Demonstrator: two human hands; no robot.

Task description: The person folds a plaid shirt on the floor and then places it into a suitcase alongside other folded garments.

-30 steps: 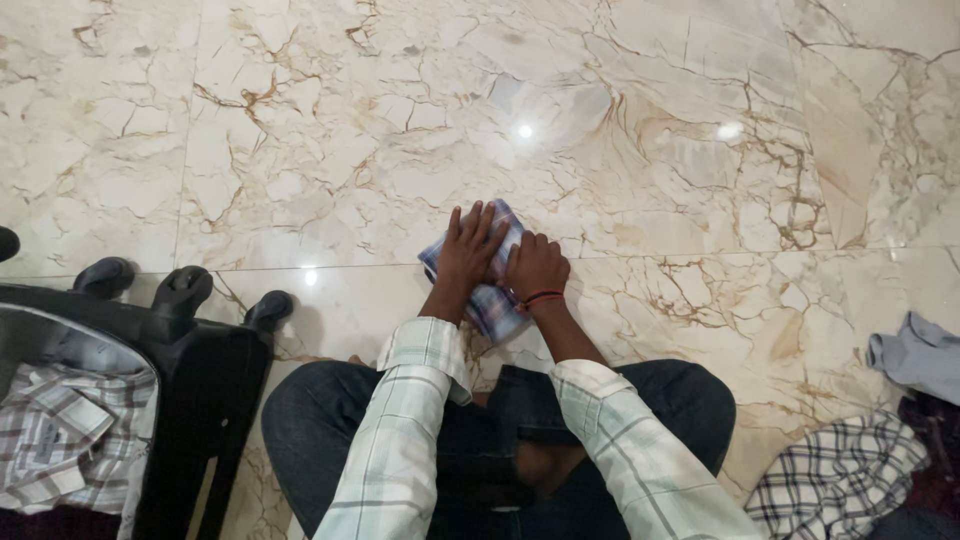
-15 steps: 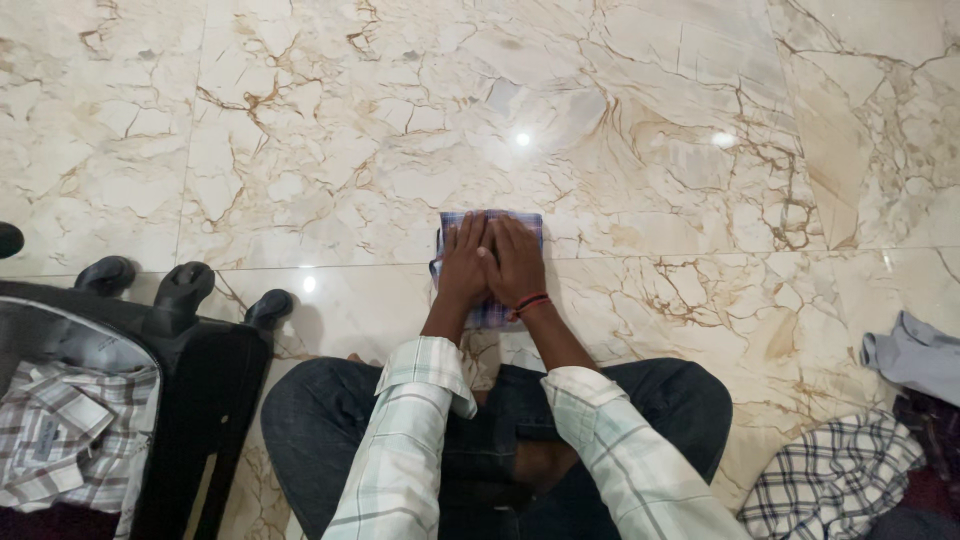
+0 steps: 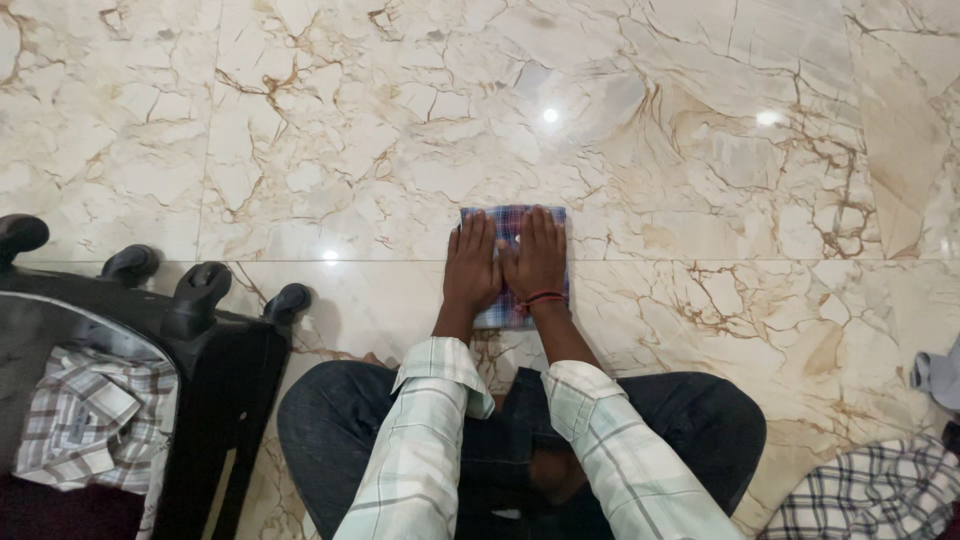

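Note:
A small folded cloth (image 3: 508,222) in blue and purple checks lies flat on the marble floor (image 3: 400,130) in front of my crossed legs. My left hand (image 3: 471,266) rests palm down on its left half, fingers stretched out. My right hand (image 3: 538,256), with a red and black thread band at the wrist, lies flat on the right half. The two hands sit side by side and cover most of the cloth. Neither hand grips anything.
An open black suitcase (image 3: 215,370) with wheels stands at my left, holding a folded plaid shirt (image 3: 95,415). At the lower right lies a black-and-white checked garment (image 3: 870,495), and a grey-blue cloth (image 3: 940,372) shows at the right edge.
The cloth lay askew a second ago with my right hand in a fist on it. It has since been squared up, and both palms lie flat on it.

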